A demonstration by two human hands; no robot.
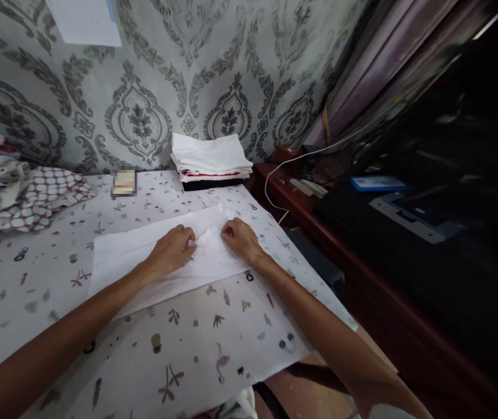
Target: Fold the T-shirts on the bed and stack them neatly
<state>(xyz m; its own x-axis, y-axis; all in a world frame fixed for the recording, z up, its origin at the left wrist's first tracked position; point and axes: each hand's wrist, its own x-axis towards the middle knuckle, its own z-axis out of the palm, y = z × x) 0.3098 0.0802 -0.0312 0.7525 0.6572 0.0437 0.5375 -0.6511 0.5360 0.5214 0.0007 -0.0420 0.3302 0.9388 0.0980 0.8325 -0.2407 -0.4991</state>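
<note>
A folded white cloth (131, 256), perhaps a garment, lies long and flat on the patterned sheet (205, 361). Its right part is wrinkled between my two hands. My left hand (173, 250) rests over the middle of the cloth, fingers curled in and pinching a bit of the fabric. Close to the cloth's right end, my right hand (241, 240) also has its fingers closed on the fabric. The fingertips of both hands are partly hidden.
A stack of folded white clothes (212, 154) sits by the wall. A heap of clothes (52, 195) lies at left, near a small blurred box (124, 183). To the right are a dark red wooden ledge (290, 195), a white cable (270, 174) and a blue-edged object (377, 184).
</note>
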